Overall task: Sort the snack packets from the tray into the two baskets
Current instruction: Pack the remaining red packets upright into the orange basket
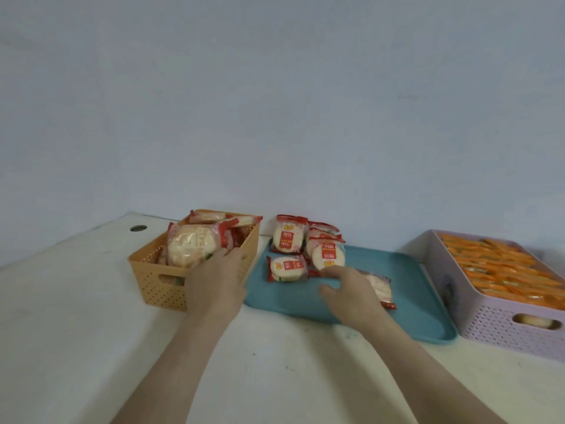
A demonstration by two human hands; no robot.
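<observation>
Two bare forearms enter from the lower edge and reach over a white table point(76, 316) toward a teal tray point(412, 289), the reference for all positions below.

Right hand point(351, 289): above the middle of the tray, palm down. Thumb and forefinger are spread apart, and the remaining fingers rest on a rice-cracker packet point(380, 286) that lies flat on the tray under the hand's right side. No pinch on it is visible.

Left hand point(214, 280): just left of the tray, at the near right corner of the orange basket point(159, 280). Its fingertips reach over the rim to the lower edge of a large cracker packet point(189, 246) standing tilted inside the basket. Whether the fingers clamp this packet or only touch it cannot be told.

Orange basket: touching or just beside the tray's left edge, holding several red-and-white cracker packets.

Remaining packets on the tray: all at its far left end. One upright packet point(289, 237), one packet leaning beside it point(328, 255), one flat packet point(287, 267) in front of them, and a small stack point(324, 231) behind.

Lilac basket point(501, 328): just right of the tray, filled with rows of orange packets point(504, 270).

Round hole point(138, 228): in the table top, well left of the tray, beyond the orange basket.
</observation>
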